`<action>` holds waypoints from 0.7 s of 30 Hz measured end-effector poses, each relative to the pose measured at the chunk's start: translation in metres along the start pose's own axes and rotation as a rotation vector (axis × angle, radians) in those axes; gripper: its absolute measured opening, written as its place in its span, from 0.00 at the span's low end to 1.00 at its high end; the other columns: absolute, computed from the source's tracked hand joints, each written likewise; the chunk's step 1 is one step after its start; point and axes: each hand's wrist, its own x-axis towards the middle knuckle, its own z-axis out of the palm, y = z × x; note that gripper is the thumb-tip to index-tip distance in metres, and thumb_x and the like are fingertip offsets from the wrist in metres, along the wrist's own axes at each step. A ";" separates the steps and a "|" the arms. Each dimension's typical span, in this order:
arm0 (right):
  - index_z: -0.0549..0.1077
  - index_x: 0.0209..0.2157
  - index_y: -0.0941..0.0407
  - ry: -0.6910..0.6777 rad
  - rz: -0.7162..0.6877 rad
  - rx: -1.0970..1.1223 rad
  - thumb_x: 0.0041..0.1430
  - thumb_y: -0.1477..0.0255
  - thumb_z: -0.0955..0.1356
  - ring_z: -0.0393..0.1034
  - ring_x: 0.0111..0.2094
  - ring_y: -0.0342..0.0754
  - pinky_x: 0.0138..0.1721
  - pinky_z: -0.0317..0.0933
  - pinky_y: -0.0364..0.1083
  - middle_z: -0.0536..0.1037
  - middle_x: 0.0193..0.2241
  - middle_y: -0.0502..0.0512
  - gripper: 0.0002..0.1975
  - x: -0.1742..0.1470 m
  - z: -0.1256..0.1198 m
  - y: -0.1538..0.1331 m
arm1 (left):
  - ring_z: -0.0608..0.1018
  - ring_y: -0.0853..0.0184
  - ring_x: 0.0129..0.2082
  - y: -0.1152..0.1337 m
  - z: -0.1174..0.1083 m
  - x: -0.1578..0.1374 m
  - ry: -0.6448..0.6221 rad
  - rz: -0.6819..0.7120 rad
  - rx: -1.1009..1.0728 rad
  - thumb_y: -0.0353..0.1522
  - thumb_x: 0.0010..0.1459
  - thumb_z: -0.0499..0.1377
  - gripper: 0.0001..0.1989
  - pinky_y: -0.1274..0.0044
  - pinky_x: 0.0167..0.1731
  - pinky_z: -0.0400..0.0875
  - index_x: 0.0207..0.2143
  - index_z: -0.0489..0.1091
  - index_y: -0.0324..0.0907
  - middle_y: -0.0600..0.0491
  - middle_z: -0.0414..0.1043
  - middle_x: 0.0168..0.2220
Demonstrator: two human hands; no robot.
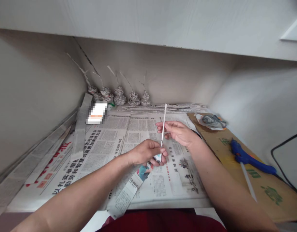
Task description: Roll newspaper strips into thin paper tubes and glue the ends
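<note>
My left hand (148, 153) is closed around the lower end of a thin rolled paper tube (164, 122), which points upward and is mostly white. From beneath that hand a long newspaper strip (129, 190) trails down toward the near edge, with a coloured picture near the fingers. My right hand (178, 132) is beside the tube's upper part, fingers stretched out behind it and thumb apart. Whether those fingers touch the tube is hard to tell. Printed newspaper sheets (109, 145) cover the table under both hands.
Several woven paper gourd shapes (120, 96) stand along the back wall, near a bundle of paper sticks (163, 108). A pixelated phone-like object (97, 112) and paper strips (80, 129) are left. Cardboard (237, 187) on the right bears a blue glue gun (250, 158). A shelf (148, 22) overhangs.
</note>
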 end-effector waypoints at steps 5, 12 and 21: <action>0.78 0.27 0.57 0.165 0.024 0.017 0.44 0.64 0.75 0.68 0.31 0.43 0.27 0.56 0.41 0.77 0.29 0.53 0.11 0.005 0.007 0.006 | 0.70 0.74 0.18 -0.006 -0.001 0.005 -0.014 0.055 -0.085 0.46 0.53 0.59 0.20 0.84 0.12 0.56 0.36 0.71 0.37 0.47 0.74 0.33; 0.79 0.31 0.57 0.066 0.042 -0.013 0.46 0.61 0.74 0.70 0.38 0.47 0.33 0.61 0.43 0.78 0.35 0.57 0.14 0.002 0.011 0.007 | 0.69 0.75 0.17 -0.009 -0.004 0.010 -0.031 0.075 -0.190 0.45 0.54 0.59 0.19 0.82 0.14 0.60 0.35 0.71 0.36 0.49 0.73 0.30; 0.79 0.30 0.56 0.087 0.031 -0.022 0.48 0.61 0.73 0.70 0.36 0.46 0.33 0.60 0.43 0.78 0.32 0.55 0.13 0.002 0.015 0.010 | 0.74 0.70 0.22 -0.006 -0.003 0.009 -0.023 0.156 -0.232 0.44 0.53 0.61 0.21 0.79 0.19 0.67 0.34 0.71 0.32 0.46 0.73 0.28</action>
